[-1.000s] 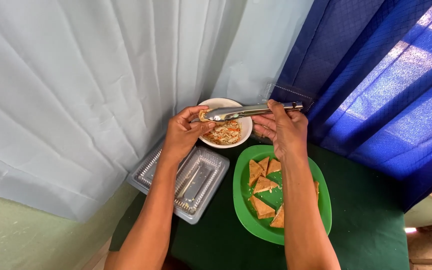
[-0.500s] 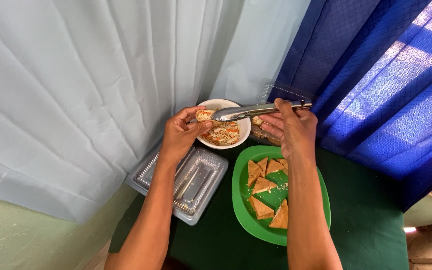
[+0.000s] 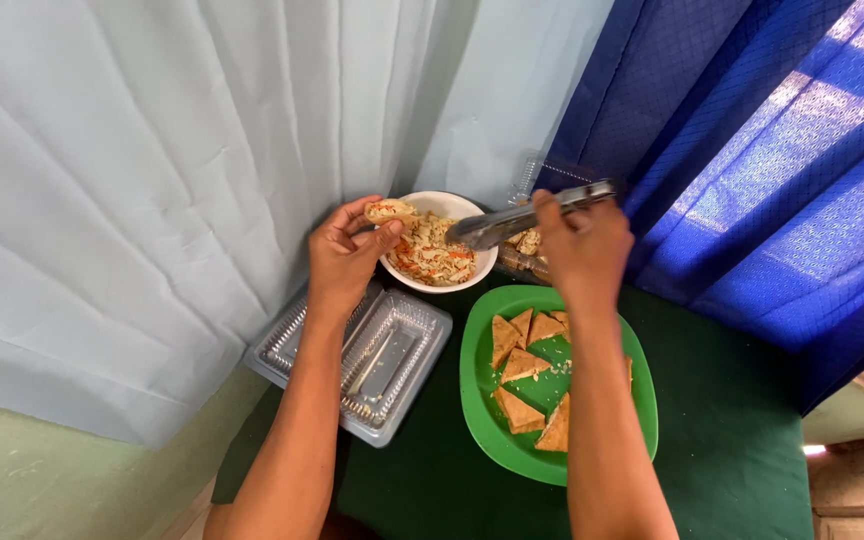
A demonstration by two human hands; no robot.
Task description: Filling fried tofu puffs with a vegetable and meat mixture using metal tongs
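Head view
Left hand [image 3: 345, 258]: grip closed on a stuffed pastry piece [image 3: 390, 210], pinched between thumb and fingertips at the left rim of the white bowl.
Right hand [image 3: 580, 245]: grip closed around metal tongs [image 3: 527, 218], which lie nearly level and point left; their tips hang over the right side of the bowl. I cannot tell whether the tips are pressed together.
White bowl [image 3: 452, 205]: at the back of the table, against the pale curtain, filled with shredded filling [image 3: 430, 255] of pale strands and orange bits.
Pastry piece: raised just above the bowl's rim, apart from the tongs.
Green plate [image 3: 479, 385]: just in front of the bowl, holding several brown triangles [image 3: 517, 365]; the right forearm crosses over it and hides its right half.
Clear plastic tray [image 3: 392, 355]: left of the plate, partly under the left forearm, lying open.
Second clear container [image 3: 524, 262]: behind the right hand, mostly hidden by it; some brown pieces show inside.
Table [image 3: 732, 440]: covered in dark green cloth.
Pale curtain [image 3: 152, 150]: hangs behind and to the left.
Blue curtain [image 3: 752, 130]: hangs to the right.
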